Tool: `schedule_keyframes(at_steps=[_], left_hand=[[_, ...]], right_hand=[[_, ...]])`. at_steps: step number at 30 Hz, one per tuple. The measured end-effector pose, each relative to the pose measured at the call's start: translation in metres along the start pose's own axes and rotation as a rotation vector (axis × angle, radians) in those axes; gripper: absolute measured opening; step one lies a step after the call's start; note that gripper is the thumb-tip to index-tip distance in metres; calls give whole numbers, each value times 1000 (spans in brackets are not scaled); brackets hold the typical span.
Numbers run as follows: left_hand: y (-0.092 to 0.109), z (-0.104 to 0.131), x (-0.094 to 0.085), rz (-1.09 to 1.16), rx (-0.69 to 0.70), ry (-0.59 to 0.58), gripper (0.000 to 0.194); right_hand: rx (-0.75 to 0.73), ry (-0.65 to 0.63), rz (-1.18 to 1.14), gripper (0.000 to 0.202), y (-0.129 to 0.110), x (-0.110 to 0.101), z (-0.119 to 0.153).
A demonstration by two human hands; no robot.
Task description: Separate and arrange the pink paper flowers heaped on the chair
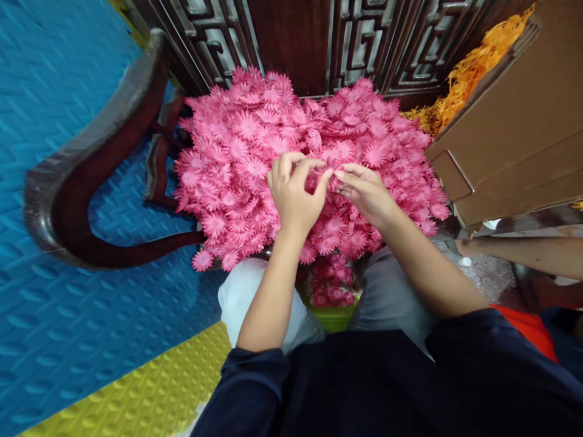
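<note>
A pink artificial flower (331, 170) is pinched between my two hands, just above a wide heap of pink flowers (246, 126). My left hand (295, 185) grips its left side with thumb and fingertips. From the right, my right hand (364, 189) pinches the same flower between thumb and fingers. Its petals are partly hidden by my fingertips. The heap spreads over a dark wooden bench seat in front of my knees. More pink flowers (333, 279) lie lower down between my legs, above something yellow-green.
The bench's curved dark armrest (86, 200) stands at left over blue and yellow matting (45, 340). Behind the heap rises a carved wooden back (291, 42). At right stands a cardboard box (514, 127) with orange flowers (483, 54) behind it. Another person's limb (523, 252) shows far right.
</note>
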State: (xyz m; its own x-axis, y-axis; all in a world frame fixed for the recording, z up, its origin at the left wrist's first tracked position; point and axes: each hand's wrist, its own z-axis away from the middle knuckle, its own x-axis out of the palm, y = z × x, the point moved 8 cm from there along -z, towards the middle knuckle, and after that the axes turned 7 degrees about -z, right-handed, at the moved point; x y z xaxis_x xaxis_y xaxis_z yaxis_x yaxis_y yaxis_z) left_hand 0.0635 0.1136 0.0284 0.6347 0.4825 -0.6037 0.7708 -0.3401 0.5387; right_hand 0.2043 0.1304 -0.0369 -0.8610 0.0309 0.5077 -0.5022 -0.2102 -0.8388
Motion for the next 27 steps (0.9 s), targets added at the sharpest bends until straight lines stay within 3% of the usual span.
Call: schedule_keyframes(at_steps=[7,16,24,27], left_hand=[[8,4,16,7,60,-160,27],[2,2,14,51,-12,-107,7],[-3,3,13,111,-48,-64,11],[-8,3,7,116,-86,5,9]], right_hand=[[-67,-1,33,31,-4,-3,-2],[-7,-16,-71,35,-1,2,0],[-99,-10,177,35,-9,3,1],[-120,-4,193,36,-10,1,0]])
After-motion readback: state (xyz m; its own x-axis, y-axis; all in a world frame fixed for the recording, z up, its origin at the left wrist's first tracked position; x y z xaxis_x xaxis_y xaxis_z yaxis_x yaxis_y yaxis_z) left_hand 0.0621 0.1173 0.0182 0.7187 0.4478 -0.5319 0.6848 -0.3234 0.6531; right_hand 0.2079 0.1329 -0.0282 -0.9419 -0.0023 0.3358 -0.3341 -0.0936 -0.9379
